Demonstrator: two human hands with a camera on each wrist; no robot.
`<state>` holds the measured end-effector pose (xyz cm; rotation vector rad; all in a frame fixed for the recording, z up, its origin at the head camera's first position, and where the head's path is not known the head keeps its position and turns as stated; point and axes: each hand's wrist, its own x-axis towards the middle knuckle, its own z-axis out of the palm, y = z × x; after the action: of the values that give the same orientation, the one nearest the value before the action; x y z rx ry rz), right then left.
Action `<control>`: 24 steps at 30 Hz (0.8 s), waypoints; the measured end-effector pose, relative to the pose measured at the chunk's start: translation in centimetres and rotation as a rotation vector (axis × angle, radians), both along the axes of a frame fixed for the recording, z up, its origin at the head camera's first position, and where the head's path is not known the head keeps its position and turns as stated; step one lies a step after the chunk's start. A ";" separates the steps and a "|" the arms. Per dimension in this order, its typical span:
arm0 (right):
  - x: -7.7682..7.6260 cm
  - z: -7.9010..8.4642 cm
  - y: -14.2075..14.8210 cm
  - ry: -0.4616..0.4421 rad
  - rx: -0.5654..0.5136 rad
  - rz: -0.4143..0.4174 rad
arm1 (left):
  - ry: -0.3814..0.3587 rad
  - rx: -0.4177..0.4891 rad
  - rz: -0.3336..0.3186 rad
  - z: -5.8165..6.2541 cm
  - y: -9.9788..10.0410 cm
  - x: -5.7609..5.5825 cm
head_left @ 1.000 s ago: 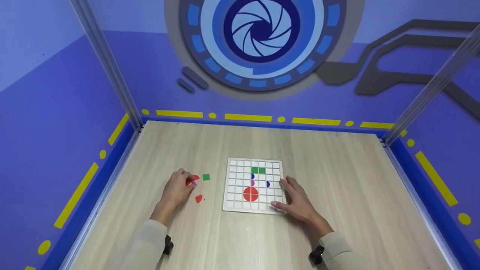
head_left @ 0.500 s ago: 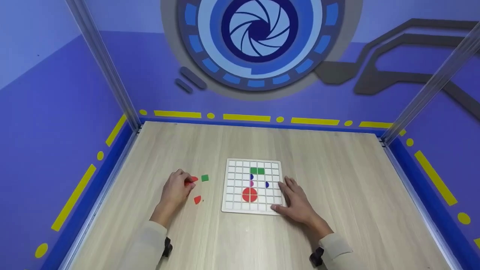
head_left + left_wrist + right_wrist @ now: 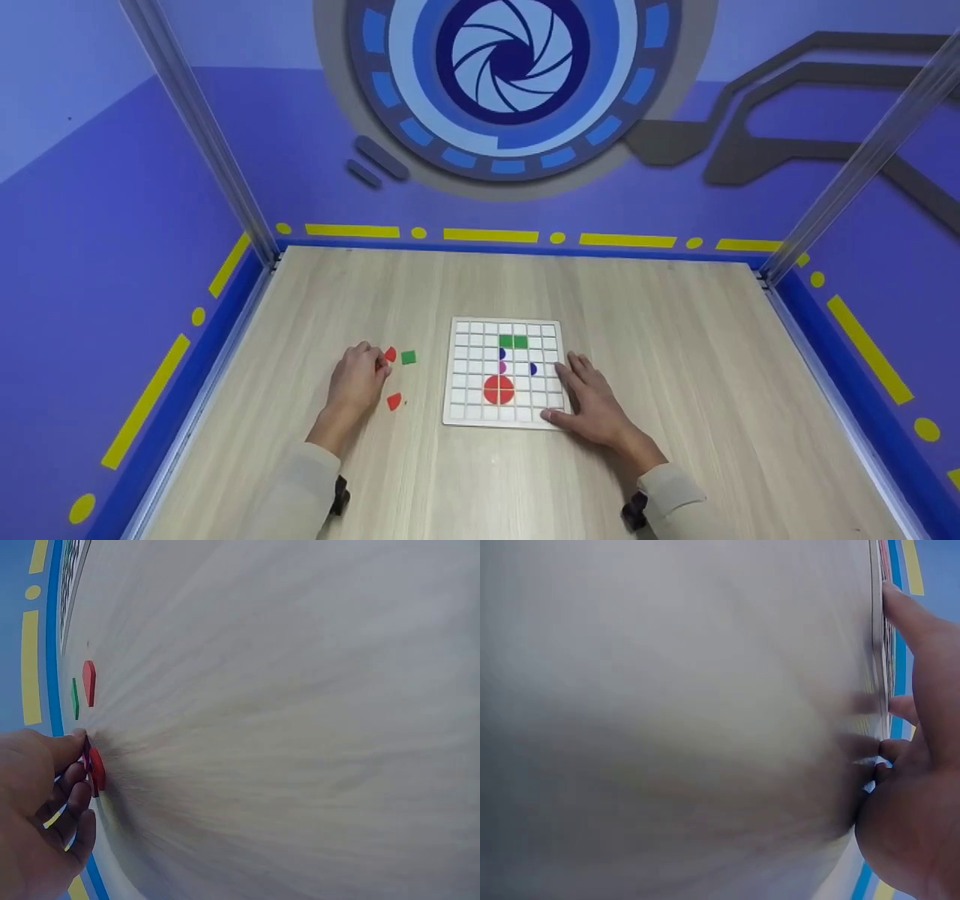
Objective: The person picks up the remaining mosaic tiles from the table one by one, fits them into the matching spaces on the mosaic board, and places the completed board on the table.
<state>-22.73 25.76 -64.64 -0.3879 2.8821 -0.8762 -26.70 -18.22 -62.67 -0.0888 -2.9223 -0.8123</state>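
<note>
My left hand [image 3: 358,382] is at the loose pieces left of the board, thumb and fingertips together. In the left wrist view they pinch a small magenta tile [image 3: 85,753], mostly covered by the fingers. A red tile [image 3: 98,769] lies right beside those fingertips. Close by on the table are a red quarter-circle tile [image 3: 391,354], a green square tile [image 3: 409,358] and another red quarter-circle tile [image 3: 394,402]. My right hand [image 3: 598,405] rests on the white grid board [image 3: 460,390], thumb at its lower right corner and extended fingers along the right edge.
On the board sit two green squares [image 3: 514,341], dark blue half-circles [image 3: 533,369], a magenta half-circle [image 3: 502,367] and red quarters forming a circle [image 3: 499,389]. The wooden table [image 3: 637,315] is bounded by blue printed walls [image 3: 225,135].
The magenta tile at my left fingertips was visible from above and is now hidden there by the fingers. The red tile beside them shows more. The right hand stays on the board.
</note>
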 end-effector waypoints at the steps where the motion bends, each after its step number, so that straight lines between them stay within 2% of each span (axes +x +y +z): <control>1: 0.0 0.1 0.0 0.008 0.017 0.003 | -0.001 -0.008 0.001 0.0 0.0 0.0; 8: 0.3 0.4 -0.1 0.079 0.148 0.024 | -0.010 -0.032 -0.008 0.4 0.0 0.3; 13: 0.5 0.4 0.0 0.097 0.166 0.026 | 0.005 -0.041 -0.026 0.8 0.2 0.5; 19: 0.5 0.7 0.0 0.077 0.161 0.009 | 0.025 0.070 -0.065 1.7 1.2 0.5; 24: 0.4 0.6 0.0 0.075 0.170 0.014 | 0.034 0.155 -0.107 2.3 2.5 0.0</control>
<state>-22.33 25.79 -64.01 -0.4322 2.9887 -0.6210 -26.71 -15.73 -60.41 -0.2456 -2.8313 -1.0398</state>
